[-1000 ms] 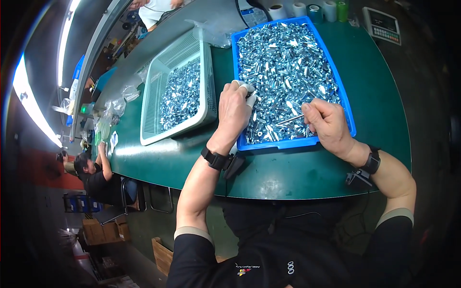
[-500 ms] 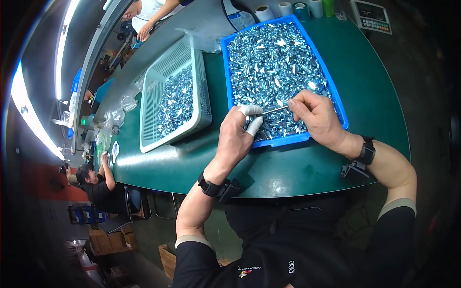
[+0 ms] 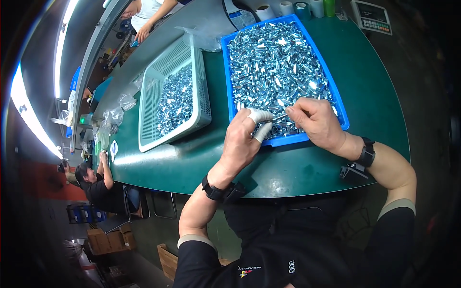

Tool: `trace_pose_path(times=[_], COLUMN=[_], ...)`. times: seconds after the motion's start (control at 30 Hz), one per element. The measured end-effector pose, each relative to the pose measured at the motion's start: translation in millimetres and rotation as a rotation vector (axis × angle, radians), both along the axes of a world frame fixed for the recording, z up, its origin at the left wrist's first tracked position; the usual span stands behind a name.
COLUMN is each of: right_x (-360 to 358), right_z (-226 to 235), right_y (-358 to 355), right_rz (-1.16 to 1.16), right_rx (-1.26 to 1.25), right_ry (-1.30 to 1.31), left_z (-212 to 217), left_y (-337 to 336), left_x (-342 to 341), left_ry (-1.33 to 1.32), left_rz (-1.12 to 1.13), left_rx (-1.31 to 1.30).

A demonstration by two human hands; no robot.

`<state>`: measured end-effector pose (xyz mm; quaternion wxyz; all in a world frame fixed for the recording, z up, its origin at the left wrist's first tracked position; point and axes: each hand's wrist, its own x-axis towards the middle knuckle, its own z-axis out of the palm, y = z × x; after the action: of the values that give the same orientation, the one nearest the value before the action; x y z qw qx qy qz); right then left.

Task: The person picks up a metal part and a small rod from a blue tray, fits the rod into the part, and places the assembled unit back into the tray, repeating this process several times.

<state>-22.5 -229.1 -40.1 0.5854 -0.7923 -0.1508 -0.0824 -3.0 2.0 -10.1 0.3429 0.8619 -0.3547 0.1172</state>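
Over the near edge of the blue tray (image 3: pixel 289 139), my right hand (image 3: pixel 321 126) pinches a thin metal rod (image 3: pixel 279 116) between thumb and fingers. My left hand (image 3: pixel 240 139) has white coverings on its thumb and index finger. Those two fingertips are closed at the rod's other end; whatever small piece sits between them is hidden. Shiny silver metal parts (image 3: pixel 273 67), small and elongated, fill the tray beneath both hands. To its left stands a pale green mesh basket (image 3: pixel 203 91) with a heap of similar small parts (image 3: pixel 176 101) inside.
All this stands on a green table (image 3: pixel 269 175) with a curved edge. At the back are several rolls (image 3: pixel 285 8) and a digital scale (image 3: pixel 372 18). Plastic bags (image 3: pixel 204 41) lie behind the basket. One person (image 3: pixel 103 185) sits at left; another person's arm (image 3: pixel 156 19) shows at top.
My left hand has moved right, toward my right hand, and less of the rod shows between them. The right hand has shifted only slightly.
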Motion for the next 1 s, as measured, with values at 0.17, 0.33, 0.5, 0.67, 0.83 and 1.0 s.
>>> trace_pose_path(times=[0.17, 0.33, 0.5, 0.67, 0.83, 1.0], right_x=[3.1, 3.7, 3.0, 8.3, 6.3, 6.6], right_z=[0.2, 1.5, 4.3, 0.5, 0.7, -0.3], right_y=[2.6, 4.3, 0.5, -1.0, -2.6, -0.8], right_rz=[0.093, 0.183, 0.096, 0.073, 0.046, 0.039], right_rx=[-0.047, -0.01, 0.156, 0.24, 0.233, 0.239], right_ry=[0.049, 0.106, 0.126, 0.197, 0.157, 0.175], left_z=[-4.8, 0.5, 20.9, 55.0, 45.7, 4.2], left_y=[-1.1, 0.8, 20.7, 89.3, 59.3, 16.5], left_x=[-5.5, -7.5, -5.9, 24.5, 43.2, 85.6], left_ry=[0.066, 0.027, -0.106, -0.464, -0.318, -0.212], left_rz=[-0.017, -0.055, 0.039, 0.467, 0.331, 0.223], left_rx=[-0.044, -0.061, 0.035, 0.174, 0.187, 0.414])
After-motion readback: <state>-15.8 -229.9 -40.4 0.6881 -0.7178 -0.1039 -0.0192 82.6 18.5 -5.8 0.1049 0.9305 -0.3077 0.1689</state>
